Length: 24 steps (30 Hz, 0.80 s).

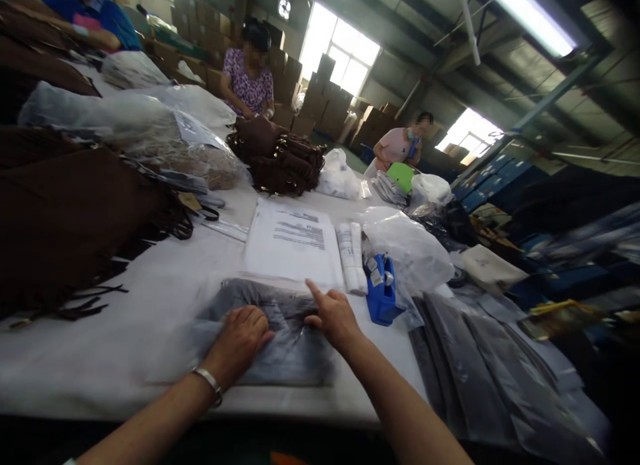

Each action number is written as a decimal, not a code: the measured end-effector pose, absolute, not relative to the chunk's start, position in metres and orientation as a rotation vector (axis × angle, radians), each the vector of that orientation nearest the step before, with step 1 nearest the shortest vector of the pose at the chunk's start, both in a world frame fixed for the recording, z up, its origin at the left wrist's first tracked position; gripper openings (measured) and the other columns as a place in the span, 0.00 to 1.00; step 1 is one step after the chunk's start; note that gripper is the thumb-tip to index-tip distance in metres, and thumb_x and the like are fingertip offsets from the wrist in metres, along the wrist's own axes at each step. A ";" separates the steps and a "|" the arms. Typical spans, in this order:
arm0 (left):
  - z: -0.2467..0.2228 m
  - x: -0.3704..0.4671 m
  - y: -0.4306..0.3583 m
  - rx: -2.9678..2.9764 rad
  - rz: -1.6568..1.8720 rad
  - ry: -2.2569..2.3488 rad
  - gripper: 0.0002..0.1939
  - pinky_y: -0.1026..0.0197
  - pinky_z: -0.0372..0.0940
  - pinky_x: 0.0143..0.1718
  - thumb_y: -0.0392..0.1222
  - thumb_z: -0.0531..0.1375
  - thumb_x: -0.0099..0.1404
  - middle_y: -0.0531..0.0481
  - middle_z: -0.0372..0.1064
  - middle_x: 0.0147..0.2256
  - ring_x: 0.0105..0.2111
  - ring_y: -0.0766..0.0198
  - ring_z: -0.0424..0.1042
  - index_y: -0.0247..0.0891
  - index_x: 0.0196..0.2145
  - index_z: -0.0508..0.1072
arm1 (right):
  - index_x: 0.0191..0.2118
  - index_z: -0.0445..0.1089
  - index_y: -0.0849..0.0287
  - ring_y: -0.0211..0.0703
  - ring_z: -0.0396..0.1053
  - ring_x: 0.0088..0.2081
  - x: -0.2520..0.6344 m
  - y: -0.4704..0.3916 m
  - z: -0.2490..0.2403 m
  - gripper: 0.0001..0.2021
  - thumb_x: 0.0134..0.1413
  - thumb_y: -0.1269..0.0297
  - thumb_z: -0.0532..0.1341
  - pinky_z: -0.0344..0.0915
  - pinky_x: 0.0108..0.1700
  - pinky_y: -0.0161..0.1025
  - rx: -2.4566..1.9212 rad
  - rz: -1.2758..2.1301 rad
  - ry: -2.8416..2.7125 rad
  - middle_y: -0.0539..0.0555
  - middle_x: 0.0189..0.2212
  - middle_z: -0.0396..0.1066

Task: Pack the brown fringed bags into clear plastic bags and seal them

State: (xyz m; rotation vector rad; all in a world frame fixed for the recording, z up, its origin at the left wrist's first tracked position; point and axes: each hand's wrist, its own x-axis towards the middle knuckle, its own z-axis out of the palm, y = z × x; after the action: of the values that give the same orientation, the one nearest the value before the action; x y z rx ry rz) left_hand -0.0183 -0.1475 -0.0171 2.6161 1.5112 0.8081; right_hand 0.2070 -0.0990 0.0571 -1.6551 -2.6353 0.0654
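Observation:
A grey item in a clear plastic bag (285,358) lies flat near the front edge of the white table. My left hand (243,338), with a silver bracelet at the wrist, rests on it, its fingers curled together; what they grip, if anything, is hidden. Over the bag's upper right part is my right hand (335,315), index finger stretched out and thumb apart, with nothing held. Just beyond the bag lies a stack of printed white plastic sheets (295,245). White rolls (351,258) and a blue tape dispenser (383,291) stand to its right.
Brown fringed bags (75,218) cover the left side, with another brown pile (280,155) farther back. Clear plastic (407,245) lies beyond the dispenser. Grey packed items (465,365) are at the right. Several people are across the table.

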 end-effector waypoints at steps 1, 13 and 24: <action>-0.017 -0.018 -0.148 2.611 0.817 1.510 0.05 0.50 0.56 0.43 0.38 0.56 0.65 0.46 0.64 0.34 0.39 0.53 0.62 0.36 0.31 0.65 | 0.66 0.43 0.56 0.54 0.64 0.47 0.211 -0.100 0.056 0.42 0.49 0.64 0.67 0.59 0.51 0.48 -1.695 0.040 -2.548 0.57 0.38 0.72; 0.004 -0.090 -0.152 2.375 0.696 1.636 0.12 0.51 0.57 0.44 0.48 0.60 0.61 0.48 0.71 0.36 0.40 0.54 0.68 0.39 0.40 0.69 | 0.39 0.71 0.58 0.50 0.62 0.53 0.215 -0.097 0.064 0.10 0.60 0.60 0.55 0.56 0.55 0.47 -1.438 0.540 -2.207 0.56 0.45 0.70; -0.007 -0.106 -0.168 2.064 0.746 1.831 0.09 0.54 0.61 0.38 0.45 0.54 0.65 0.48 0.71 0.31 0.34 0.57 0.69 0.39 0.31 0.70 | 0.33 0.75 0.55 0.43 0.71 0.33 0.061 -0.084 0.067 0.16 0.57 0.50 0.55 0.65 0.37 0.37 -1.108 0.932 -3.032 0.50 0.29 0.74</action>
State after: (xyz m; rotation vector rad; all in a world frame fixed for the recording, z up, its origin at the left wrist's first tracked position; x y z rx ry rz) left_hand -0.1059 -0.1675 -0.0072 2.0636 1.8308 0.7462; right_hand 0.0609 -0.0840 0.0674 -1.1080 -3.0322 0.9321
